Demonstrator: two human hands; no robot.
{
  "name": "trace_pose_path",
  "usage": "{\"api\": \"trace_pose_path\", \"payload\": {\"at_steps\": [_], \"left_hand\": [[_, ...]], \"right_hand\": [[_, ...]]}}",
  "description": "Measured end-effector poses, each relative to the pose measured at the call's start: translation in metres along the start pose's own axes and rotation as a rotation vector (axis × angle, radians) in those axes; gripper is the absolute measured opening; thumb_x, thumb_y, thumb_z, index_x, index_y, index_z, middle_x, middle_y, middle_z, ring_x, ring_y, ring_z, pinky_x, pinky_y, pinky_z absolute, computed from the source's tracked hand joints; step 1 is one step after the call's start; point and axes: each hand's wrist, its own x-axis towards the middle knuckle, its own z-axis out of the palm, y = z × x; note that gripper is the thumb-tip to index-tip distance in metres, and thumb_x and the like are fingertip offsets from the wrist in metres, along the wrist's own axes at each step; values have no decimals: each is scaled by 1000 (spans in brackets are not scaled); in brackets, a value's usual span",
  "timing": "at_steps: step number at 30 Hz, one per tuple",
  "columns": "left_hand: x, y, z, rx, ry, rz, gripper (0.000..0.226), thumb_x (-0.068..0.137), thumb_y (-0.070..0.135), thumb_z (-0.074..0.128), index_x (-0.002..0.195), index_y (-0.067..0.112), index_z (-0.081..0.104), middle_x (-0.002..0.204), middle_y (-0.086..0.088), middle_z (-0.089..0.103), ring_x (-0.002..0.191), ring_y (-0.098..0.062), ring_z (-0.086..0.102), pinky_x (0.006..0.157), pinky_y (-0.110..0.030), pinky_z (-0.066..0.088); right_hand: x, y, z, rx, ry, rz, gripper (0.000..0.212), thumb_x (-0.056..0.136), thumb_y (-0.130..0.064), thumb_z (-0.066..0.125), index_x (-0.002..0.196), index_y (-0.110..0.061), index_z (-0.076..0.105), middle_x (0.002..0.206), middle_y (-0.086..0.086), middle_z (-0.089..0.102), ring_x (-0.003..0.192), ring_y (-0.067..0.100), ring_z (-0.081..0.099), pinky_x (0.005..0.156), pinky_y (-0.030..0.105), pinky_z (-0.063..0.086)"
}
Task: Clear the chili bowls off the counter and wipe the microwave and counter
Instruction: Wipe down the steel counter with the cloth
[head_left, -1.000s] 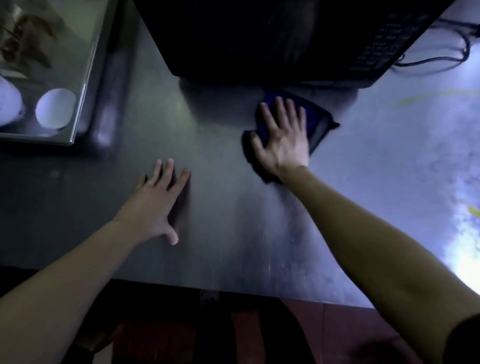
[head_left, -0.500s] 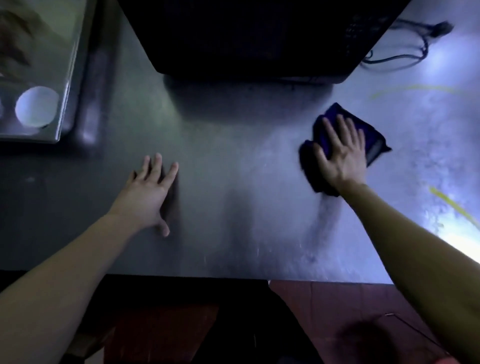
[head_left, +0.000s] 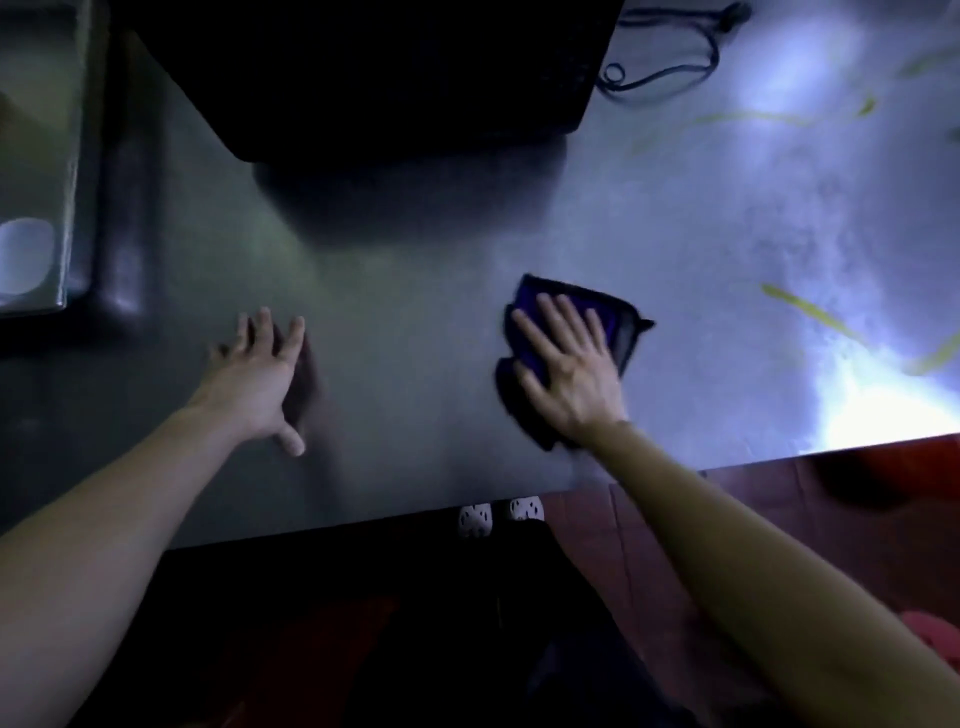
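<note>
A dark blue cloth (head_left: 621, 322) lies flat on the steel counter (head_left: 405, 322), right of centre. My right hand (head_left: 569, 371) presses on it with straight, spread fingers. Flat on the bare counter to the left rests my left hand (head_left: 257, 376), fingers spread, holding nothing. The black microwave (head_left: 374, 73) stands at the back of the counter, its front in deep shadow. A white bowl (head_left: 26, 257) sits in the sink at the far left.
The sink (head_left: 70, 156) with its raised rim fills the upper left. A black power cable (head_left: 670, 57) curls behind the microwave at the right. Bright glare and yellowish streaks (head_left: 815, 314) cover the counter's right side. The counter's front edge runs just below my hands.
My right hand slid the cloth from under the microwave out to the right, then back toward the front edge. My left hand has stayed flat in place.
</note>
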Motion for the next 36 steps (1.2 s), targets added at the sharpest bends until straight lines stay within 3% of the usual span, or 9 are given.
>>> {"api": "trace_pose_path", "payload": {"at_steps": [3,6,11,16,23,27,29,32,36], "left_hand": [[-12,21,-6,76,15,-63,173,50,61,102,169,17,-15,176,-26,-13,164,-50,-7,126,-74,15],[-30,51,-11,99,67,-17,136,73,52,92,172,20,4,179,-18,-6,166,-42,-4,130,-67,13],[-25,117,-44,42,121,119,125,79,47,91,172,23,11,180,-14,-4,167,-34,-4,132,-60,19],[-7,221,-99,-50,145,254,151,65,67,95,173,22,-2,181,-12,-8,167,-32,-7,133,-58,16],[-6,370,-148,-89,204,315,179,43,87,89,170,16,-14,179,-20,-11,167,-38,-8,131,-63,15],[3,403,-146,-113,170,180,186,35,88,90,168,5,-9,178,-24,-8,166,-41,-2,129,-66,22],[8,407,-141,-104,182,129,186,30,88,90,169,3,-1,178,-24,-4,166,-40,2,129,-62,26],[13,407,-141,-76,177,115,188,27,93,86,170,4,1,179,-22,0,167,-38,5,130,-56,29],[13,408,-141,-60,134,85,188,32,94,83,170,5,-7,179,-20,-10,167,-36,-3,132,-54,25]], "right_hand": [[-39,111,-31,-44,-7,395,75,102,-69,38,170,-41,20,179,2,17,166,31,8,131,65,7],[-38,93,-24,-18,28,653,82,99,-70,34,171,-32,21,179,11,16,165,38,8,128,68,9],[-36,-43,1,36,-53,135,80,99,-65,44,170,-30,28,179,11,13,166,36,2,130,64,6],[-72,41,-10,72,-27,-31,71,104,-62,47,168,-37,30,180,0,12,167,23,0,134,55,6],[-152,326,-68,-25,96,655,74,102,-69,42,168,-39,29,179,-1,18,167,24,10,131,59,13],[-110,363,-79,27,143,1025,84,98,-75,35,171,-33,21,180,9,13,166,32,6,130,64,6],[-87,326,-72,-8,155,819,84,100,-71,39,171,-30,22,179,12,13,166,37,5,131,65,4],[-75,261,-59,42,4,118,78,102,-63,49,170,-30,29,179,9,14,166,36,3,130,66,9],[-29,304,-60,51,-184,-649,68,104,-56,51,167,-36,33,179,2,17,167,28,6,132,60,7]]}}
